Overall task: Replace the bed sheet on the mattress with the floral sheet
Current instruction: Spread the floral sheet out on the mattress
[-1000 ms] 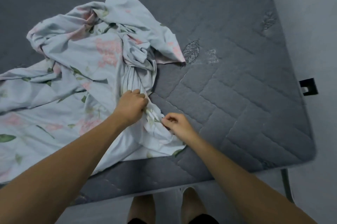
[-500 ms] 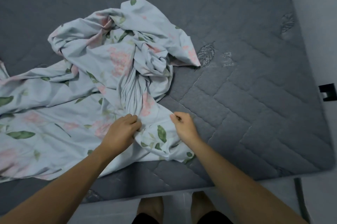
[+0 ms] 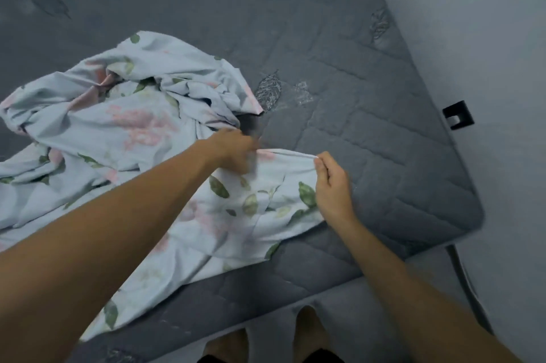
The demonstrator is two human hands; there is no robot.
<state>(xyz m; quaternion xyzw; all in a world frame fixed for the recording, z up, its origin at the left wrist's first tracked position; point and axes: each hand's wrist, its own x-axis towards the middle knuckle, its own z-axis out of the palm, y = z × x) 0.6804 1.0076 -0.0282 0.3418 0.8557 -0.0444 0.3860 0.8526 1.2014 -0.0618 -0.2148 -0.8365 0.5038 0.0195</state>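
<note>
Bare grey quilted mattress (image 3: 369, 161) filling most of the view, pale wall along its right side, a small black bracket (image 3: 458, 118) fixed to that wall.

Right hand (image 3: 332, 185) pinching the hem of the floral sheet (image 3: 124, 126) between thumb and fingertips, hem lifted slightly off the mattress. Left hand (image 3: 236, 150) blurred with motion, fingers apparently closed over the same hem further in; exact grip hard to tell through the blur. Between the two hands, a short run of edge pulled fairly taut.

Compared with half a second ago: hands further apart, right hand shifted outward toward the near right corner of the mattress, a flat panel of fabric now drawn out below the stretched hem where a bunched fold lay before. Rest of the floral sheet heaped in a crumpled mound on the left half of the bed, one flap hanging over the near edge.

Judged from this: old sheet already off, edge-finding under way, spreading barely begun. Likely need next: tracing the hem along to a corner and carrying it to the mattress corner at lower right. Risk: twisted fabric in the mound snagging the pull.

Bare feet (image 3: 307, 330) visible on the floor below the bed's near edge.
</note>
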